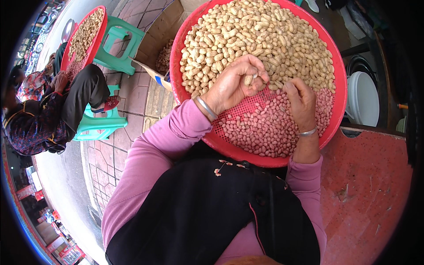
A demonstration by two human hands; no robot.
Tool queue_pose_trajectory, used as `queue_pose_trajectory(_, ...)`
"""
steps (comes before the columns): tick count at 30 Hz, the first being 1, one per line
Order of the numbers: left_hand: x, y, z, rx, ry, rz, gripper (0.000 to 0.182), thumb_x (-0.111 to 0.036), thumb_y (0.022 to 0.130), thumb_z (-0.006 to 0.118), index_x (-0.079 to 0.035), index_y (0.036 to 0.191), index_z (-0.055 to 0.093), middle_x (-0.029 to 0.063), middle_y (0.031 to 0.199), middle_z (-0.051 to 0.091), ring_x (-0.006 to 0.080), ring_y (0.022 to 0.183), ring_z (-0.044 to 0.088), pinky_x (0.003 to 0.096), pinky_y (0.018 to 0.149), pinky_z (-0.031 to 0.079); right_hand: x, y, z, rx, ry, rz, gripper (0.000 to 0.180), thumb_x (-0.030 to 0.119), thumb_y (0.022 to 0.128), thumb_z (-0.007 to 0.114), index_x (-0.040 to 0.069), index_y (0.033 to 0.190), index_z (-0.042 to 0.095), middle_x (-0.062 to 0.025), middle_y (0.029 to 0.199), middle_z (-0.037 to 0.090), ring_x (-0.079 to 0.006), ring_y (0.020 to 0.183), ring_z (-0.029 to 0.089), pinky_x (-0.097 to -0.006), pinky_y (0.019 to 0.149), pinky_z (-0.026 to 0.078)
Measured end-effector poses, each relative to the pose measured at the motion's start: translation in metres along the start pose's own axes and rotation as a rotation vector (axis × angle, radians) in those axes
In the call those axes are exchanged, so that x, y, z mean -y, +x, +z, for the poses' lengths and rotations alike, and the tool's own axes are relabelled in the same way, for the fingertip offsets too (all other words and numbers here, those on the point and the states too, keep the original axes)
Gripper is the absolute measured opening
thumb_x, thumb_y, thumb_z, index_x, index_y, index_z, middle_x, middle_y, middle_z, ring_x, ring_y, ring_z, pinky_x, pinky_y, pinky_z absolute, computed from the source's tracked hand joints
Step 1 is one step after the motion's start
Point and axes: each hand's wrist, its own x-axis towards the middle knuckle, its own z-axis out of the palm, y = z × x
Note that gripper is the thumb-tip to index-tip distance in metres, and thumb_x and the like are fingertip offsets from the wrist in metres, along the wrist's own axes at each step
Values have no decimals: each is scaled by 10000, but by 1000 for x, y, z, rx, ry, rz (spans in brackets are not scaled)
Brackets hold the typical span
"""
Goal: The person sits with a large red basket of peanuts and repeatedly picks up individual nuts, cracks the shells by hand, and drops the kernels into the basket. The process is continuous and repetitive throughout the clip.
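A large round red plastic basket [341, 82] lies before me. Unshelled peanuts [258, 29] fill its far part, and shelled pink peanut kernels [265, 132] are spread over the near right part. My left hand [237, 79], with a ring and a metal bangle, is over the basket's middle, palm partly up, holding an unshelled peanut [248, 80] at its fingers. My right hand [302, 102], also with a bangle, is above the kernels, thumb and index finger near each other; whether anything is between them cannot be told.
An open cardboard box [152, 43] with peanut shells [164, 56] stands left of the basket. Further left, a seated person [36, 122] works at another red basket [102, 33] beside green plastic stools [124, 49]. At right are a white bucket lid [363, 99] and a red floor surface [364, 185].
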Motion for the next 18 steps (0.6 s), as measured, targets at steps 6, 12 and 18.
queue_pose_trajectory(6,14,0,2,-85,128,-219,332,-331,994,442,-26,925,553,92,801,611,95,593,540,182,420,394,9,-4,10,76,102,4,147,138,886,661,20,828,596,-6,676,599,-72,604,521,-241,539,422)
queue_pose_trajectory(12,9,-1,0,-157,80,-154,257,-282,983,514,-48,907,586,37,768,581,65,562,454,160,401,292,-8,-1,10,9,-204,54,74,143,862,667,74,869,642,-73,720,615,-216,622,590,-305,578,467)
queue_pose_trajectory(18,3,-2,0,-164,40,-97,198,-236,975,534,-58,902,583,23,749,574,61,553,437,158,408,281,-15,-6,18,117,-657,-101,110,174,852,650,76,902,655,-113,815,626,-288,756,599,-373,657,477)
